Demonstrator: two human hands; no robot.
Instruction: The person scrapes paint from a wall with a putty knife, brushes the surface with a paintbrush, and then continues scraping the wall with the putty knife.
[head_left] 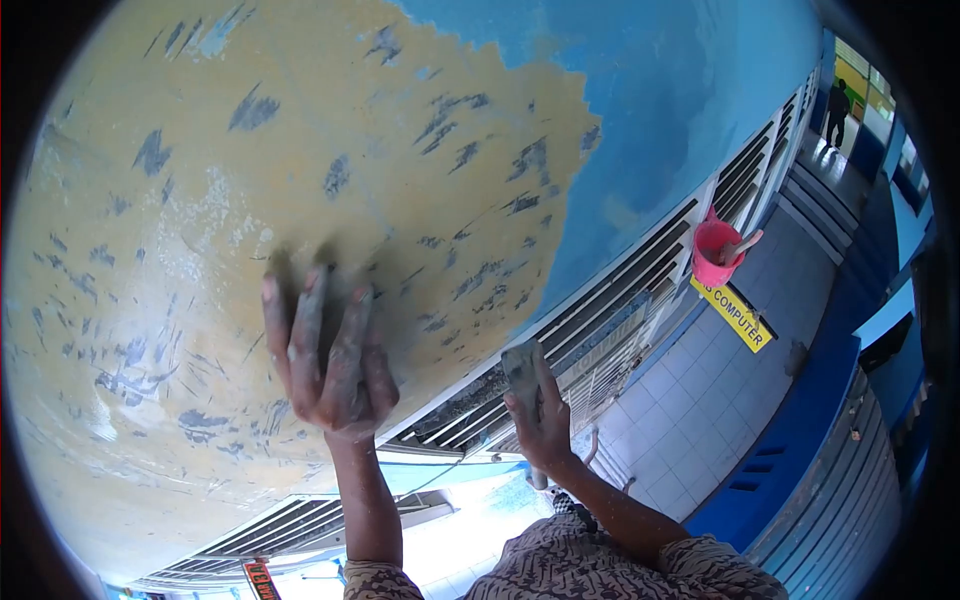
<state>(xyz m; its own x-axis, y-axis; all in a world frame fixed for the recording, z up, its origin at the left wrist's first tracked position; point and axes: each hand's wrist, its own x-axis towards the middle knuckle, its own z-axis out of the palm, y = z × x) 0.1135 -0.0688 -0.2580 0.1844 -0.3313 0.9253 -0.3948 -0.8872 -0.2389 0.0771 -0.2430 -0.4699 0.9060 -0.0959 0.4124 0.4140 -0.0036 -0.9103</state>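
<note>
My left hand (332, 365) is raised against a broad painted surface (400, 180), its fingers spread and dusted with grey. The surface is mostly yellowish, with dark grey streaks, scattered whitish patches and a ragged edge where blue paint (660, 110) begins. Shadow falls around the fingertips. Lower and to the right, my right hand (543, 425) grips a small grey, dust-covered block (521, 368), fingers along its side. That block overlaps the slatted vent in this view, apart from the yellowish area.
A pink bucket (712, 258) with a tool handle sticking out hangs beside the slatted vents (650, 285). Just below it is a yellow sign (738, 312) reading "COMPUTER". Tiled floor (690, 420) lies far below. A person (837, 112) stands in the distance at upper right.
</note>
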